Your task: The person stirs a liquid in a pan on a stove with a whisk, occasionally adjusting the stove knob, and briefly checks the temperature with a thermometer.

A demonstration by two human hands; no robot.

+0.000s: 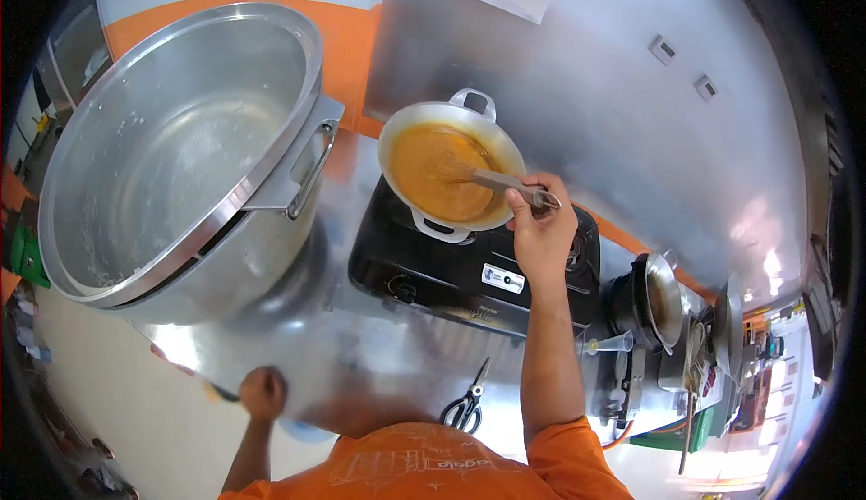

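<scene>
My right hand (543,229) is closed round the grey handle of a whisk (496,180), whose wires dip into an orange-brown liquid (424,157). That liquid fills much of a two-handled metal pan (390,126) on the left side of a black gas stove (433,293). Lower left, my left hand (262,394) is curled at the counter's front edge, beside a dark, thin object that I cannot make out. Whether the fingers hold it is unclear.
A very large metal pot (180,293) stands left of the stove. Black-handled scissors (465,405) lie near the counter's front edge. Right of the stove are a dark pot with a pan (663,302), a clear funnel-like item (612,344) and more cookware.
</scene>
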